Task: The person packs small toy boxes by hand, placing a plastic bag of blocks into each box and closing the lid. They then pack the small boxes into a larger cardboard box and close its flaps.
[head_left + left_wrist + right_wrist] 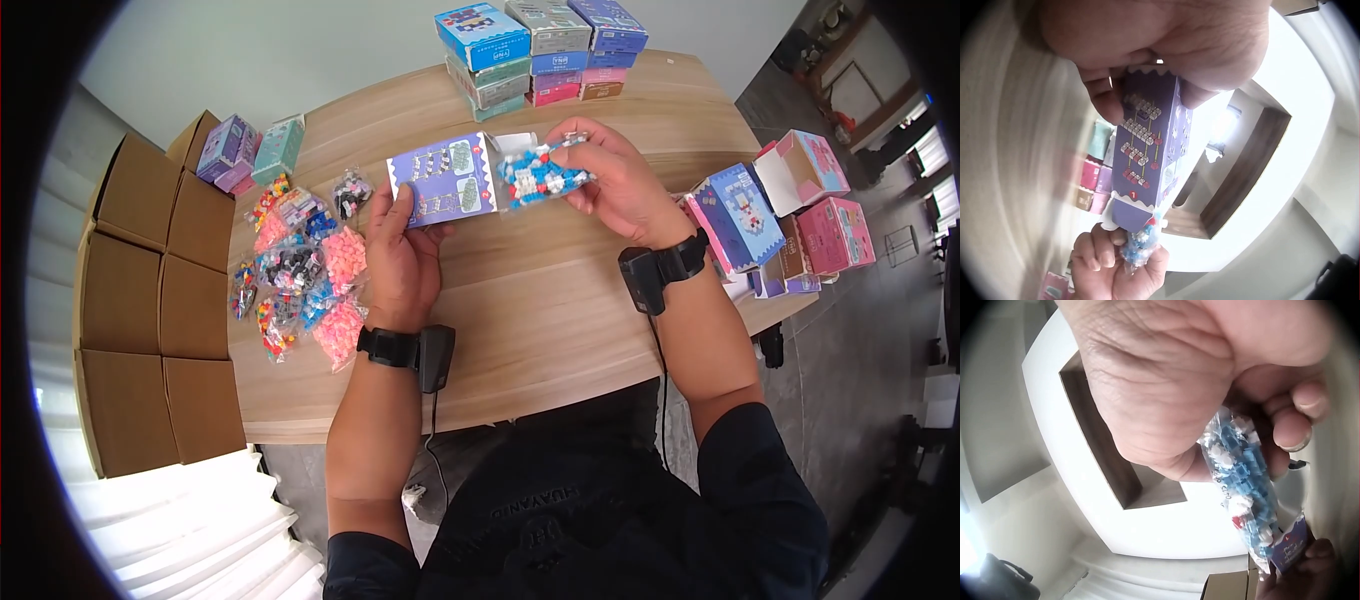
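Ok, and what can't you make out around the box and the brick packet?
- Inside of the purple box: hidden by its own panels, head and left wrist views.
- Print on the brick packet: too small, right wrist view.
- Rest of the right hand: cut off by the bottom edge, left wrist view.

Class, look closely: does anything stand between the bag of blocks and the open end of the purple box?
Nothing visible does. The bag, pinched by the right hand, lies at the open end of the purple box, with a flap sticking out beside it. Whether its tip is inside, I cannot tell.
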Available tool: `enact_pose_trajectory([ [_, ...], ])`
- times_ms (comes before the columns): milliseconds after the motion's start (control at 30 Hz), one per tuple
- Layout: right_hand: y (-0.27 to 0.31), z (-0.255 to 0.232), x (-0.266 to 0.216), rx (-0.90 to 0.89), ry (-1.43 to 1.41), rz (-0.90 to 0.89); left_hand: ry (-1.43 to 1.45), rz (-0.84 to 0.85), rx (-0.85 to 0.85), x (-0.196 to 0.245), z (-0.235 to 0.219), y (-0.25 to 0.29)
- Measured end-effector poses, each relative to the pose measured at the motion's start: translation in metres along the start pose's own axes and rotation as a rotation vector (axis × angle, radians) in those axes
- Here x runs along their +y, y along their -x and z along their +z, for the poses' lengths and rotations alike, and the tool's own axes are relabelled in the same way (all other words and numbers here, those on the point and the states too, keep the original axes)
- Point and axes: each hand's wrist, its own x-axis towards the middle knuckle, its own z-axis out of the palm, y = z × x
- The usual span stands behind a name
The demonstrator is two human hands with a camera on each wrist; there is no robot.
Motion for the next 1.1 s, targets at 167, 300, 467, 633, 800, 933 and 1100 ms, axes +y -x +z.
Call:
enact_pose_trajectory([
  [167,0.002,0.003,-0.005,0.111,0.020,-0.107,0.004,-0.016,-0.001,0.000,-0.004,-0.001],
  [300,-0.001,0.005,0.001,0.093,0.209,-0.111,-0.002,-0.028,0.009,0.000,-0.003,-0.001],
  [467,0.000,0.007,0.003,0.036,0.349,-0.076,0.007,0.005,0.005,-0.002,-0.004,-0.002],
  [633,-0.001,0.014,0.008,0.030,0.006,-0.121,0.002,-0.001,-0.046,-0.002,0.000,0.000],
  [800,-0.004,0.015,0.012,0.100,0.155,-0.145,0.011,-0.046,-0.101,-0.001,0.001,0.001],
  [933,-0.009,0.013,0.025,0.063,0.443,-0.212,0.014,-0.132,-0.147,-0.001,0.004,0.004],
  [1100,-0.007,0.010,0.023,0.029,0.439,-0.324,0.056,-0.158,-0.130,-0.001,0.001,0.003],
])
